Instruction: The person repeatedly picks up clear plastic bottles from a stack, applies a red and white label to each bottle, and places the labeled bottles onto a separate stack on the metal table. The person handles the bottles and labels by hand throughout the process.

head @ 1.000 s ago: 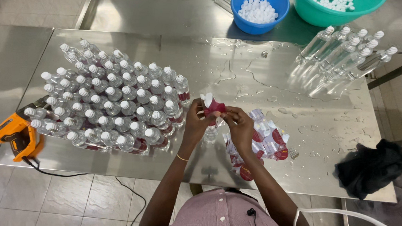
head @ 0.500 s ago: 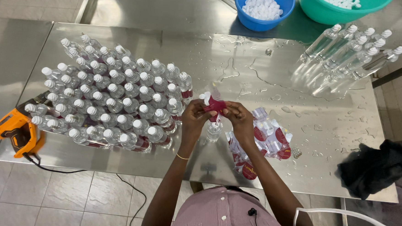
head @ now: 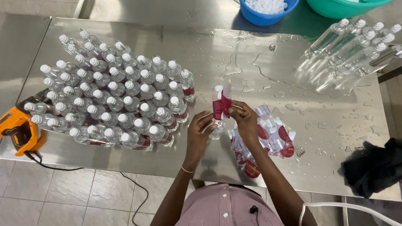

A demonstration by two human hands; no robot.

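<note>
My left hand (head: 200, 131) and my right hand (head: 245, 120) are both at one small clear bottle (head: 217, 127) that stands upright on the shiny metal table (head: 276, 75). My fingers pinch a red sleeve label (head: 221, 105) that sits over the bottle's top — each hand holds a side of it. Just right of my right hand lies a pile of red labels (head: 273, 135). To my left stands a big bunch of capped bottles (head: 114, 99) — all upright, close together.
</note>
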